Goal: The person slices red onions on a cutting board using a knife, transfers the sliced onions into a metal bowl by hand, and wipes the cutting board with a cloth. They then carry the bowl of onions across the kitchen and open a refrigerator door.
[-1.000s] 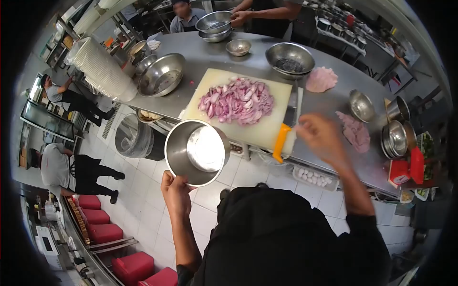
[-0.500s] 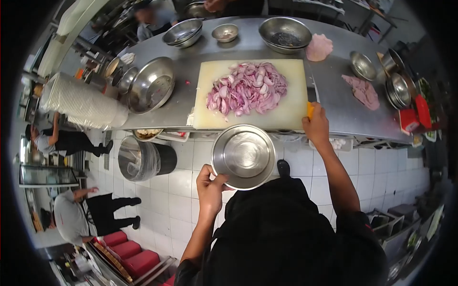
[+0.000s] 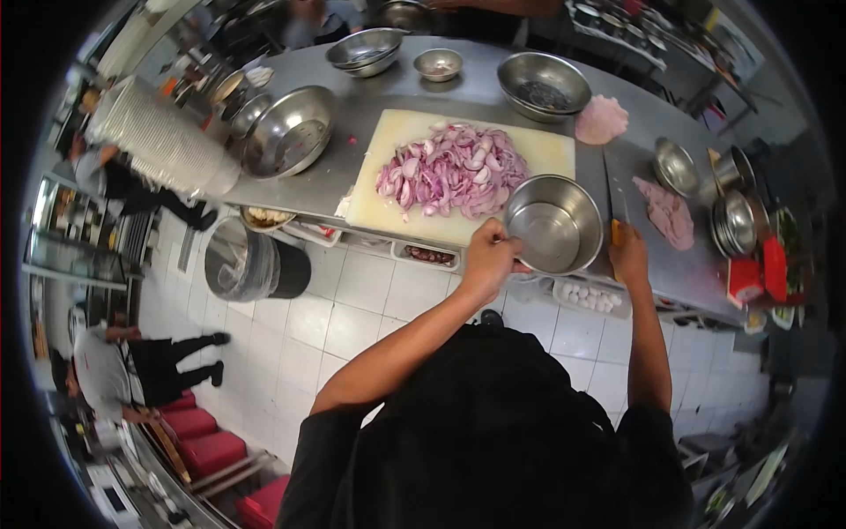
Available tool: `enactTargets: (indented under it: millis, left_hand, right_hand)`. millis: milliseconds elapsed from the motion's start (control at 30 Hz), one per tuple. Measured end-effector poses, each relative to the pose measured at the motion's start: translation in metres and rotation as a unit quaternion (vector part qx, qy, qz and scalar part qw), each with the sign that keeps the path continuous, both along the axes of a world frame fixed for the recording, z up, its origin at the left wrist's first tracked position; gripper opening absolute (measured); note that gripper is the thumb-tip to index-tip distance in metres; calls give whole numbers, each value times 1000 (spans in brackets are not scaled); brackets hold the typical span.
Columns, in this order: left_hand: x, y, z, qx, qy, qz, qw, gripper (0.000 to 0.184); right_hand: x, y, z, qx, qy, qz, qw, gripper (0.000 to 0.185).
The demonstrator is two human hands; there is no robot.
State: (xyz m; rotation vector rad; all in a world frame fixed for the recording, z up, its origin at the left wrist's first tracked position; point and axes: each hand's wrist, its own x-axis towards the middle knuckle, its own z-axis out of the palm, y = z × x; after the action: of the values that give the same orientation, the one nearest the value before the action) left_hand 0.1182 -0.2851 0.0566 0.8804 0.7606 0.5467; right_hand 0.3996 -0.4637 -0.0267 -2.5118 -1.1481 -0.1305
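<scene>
My left hand point(image 3: 491, 262) grips the rim of a round, straight-sided steel bowl point(image 3: 555, 231), tilted so its inside shows bare metal. The bowl overlaps the front right corner of a white cutting board point(image 3: 374, 198). A heap of sliced red onions point(image 3: 454, 167) covers the middle of the board. To the right of the bowl, my right hand point(image 3: 629, 256) is closed around the orange handle of a knife point(image 3: 608, 189). The knife's long blade points toward the far side of the steel counter, beside the board.
Steel bowls point(image 3: 544, 84) stand along the counter's back and left. Pink cloths point(image 3: 667, 216) lie at the right. A stack of clear-wrapped containers point(image 3: 163, 137) leans at the left. A lined bin point(image 3: 286, 269) stands on the floor. Other people point(image 3: 101, 366) are at the left and back.
My left hand has carried the bowl right and forward, from in front of the counter to the board's corner. My right hand has shifted right with the knife, whose blade now shows. The view has turned slightly.
</scene>
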Motion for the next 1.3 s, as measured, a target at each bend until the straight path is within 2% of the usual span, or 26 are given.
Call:
enactTargets:
  millis: [100, 133, 233, 333, 433, 500, 533, 633, 700, 767, 833, 900, 967, 1100, 1133, 1233, 1300]
  left_hand:
    - [31, 2, -12, 14, 8, 28, 999, 20]
    - [38, 3, -15, 16, 14, 32, 999, 19]
    - [57, 1, -16, 16, 7, 52, 998, 21]
    - [65, 2, -15, 8, -1, 60, 998, 22]
    - [63, 3, -14, 31, 29, 55, 998, 20]
    - [57, 3, -12, 81, 86, 34, 992, 20]
    - [45, 1, 9, 96, 123, 18, 988, 18]
    - [-11, -6, 29, 93, 87, 49, 991, 14]
    - [-69, -14, 42, 66, 55, 92, 992, 10]
    - [-130, -18, 60, 71, 141, 124, 980, 9]
    - [-182, -17, 53, 79, 196, 187, 959, 8]
    - [-217, -6, 57, 74, 211, 218, 950, 11]
    - [-239, 11, 56, 91, 221, 241, 941, 15]
    - [-260, 55, 65, 145, 214, 236, 937, 16]
    - [-262, 68, 66, 158, 209, 228, 938, 16]
    - [-263, 108, 67, 177, 193, 200, 944, 16]
    - [-256, 132, 67, 192, 188, 182, 946, 17]
  right_hand:
    - [5, 16, 43, 74, 118, -14, 990, 35]
    - [-1, 29, 66, 105, 159, -22, 981, 40]
    - [-27, 65, 126, 97, 241, 12, 966, 46]
    - [-28, 88, 131, 70, 149, 21, 986, 50]
    - [-4, 98, 107, -12, 118, 56, 991, 50]
    - [7, 91, 105, -68, 183, 110, 975, 51]
    - [3, 96, 114, -96, 212, 140, 962, 52]
    - [-48, 101, 165, -6, 263, 82, 961, 54]
    - [-68, 124, 163, 106, 279, 162, 941, 56]
    - [-104, 162, 159, 148, 219, 260, 929, 57]
    - [-139, 207, 138, 125, 132, 400, 898, 57]
    - [-178, 252, 108, 56, 37, 523, 850, 70]
    - [-212, 292, 101, -33, -24, 579, 814, 75]
    - [-227, 353, 78, -162, -73, 622, 763, 83]
    - [-225, 359, 76, -180, -52, 612, 768, 84]
    - [-216, 372, 78, -216, -2, 618, 756, 79]
    - [-212, 373, 67, -167, -12, 616, 769, 68]
